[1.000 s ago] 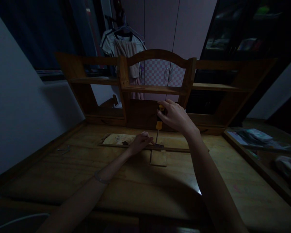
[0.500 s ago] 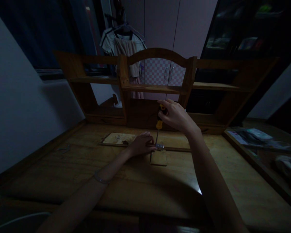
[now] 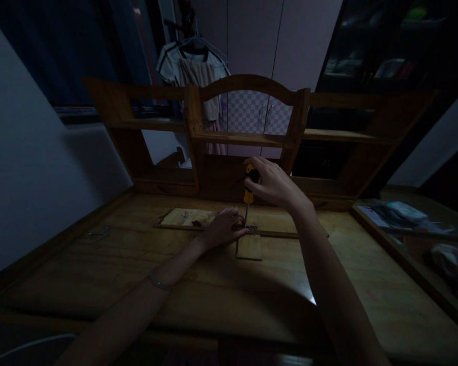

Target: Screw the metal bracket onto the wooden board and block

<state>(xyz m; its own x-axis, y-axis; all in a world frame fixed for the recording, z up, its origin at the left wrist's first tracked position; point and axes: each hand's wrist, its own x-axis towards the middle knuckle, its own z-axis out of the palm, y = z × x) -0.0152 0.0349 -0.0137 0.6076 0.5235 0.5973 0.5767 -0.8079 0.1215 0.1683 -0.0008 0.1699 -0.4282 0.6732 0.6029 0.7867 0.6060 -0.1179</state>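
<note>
My right hand [image 3: 275,184] is closed round the black and yellow handle of a screwdriver [image 3: 248,195], which stands upright with its tip down on a small metal bracket [image 3: 251,227]. The bracket lies on a long wooden strip [image 3: 282,234] set on the wooden desk [image 3: 213,284]. My left hand [image 3: 223,227] rests on the strip just left of the tip, fingers pinched at the bracket. A small wooden block [image 3: 249,247] lies just in front of the bracket.
A wooden hutch with shelves [image 3: 248,137] stands at the back of the desk. A flat board [image 3: 187,217] lies left of my hands. Small metal pieces [image 3: 99,234] sit at the far left. Papers and cloth [image 3: 408,216] lie on the right side.
The screwdriver and my right hand have shifted slightly left and turned a little on the handle. My left hand has closed in nearer the bracket.
</note>
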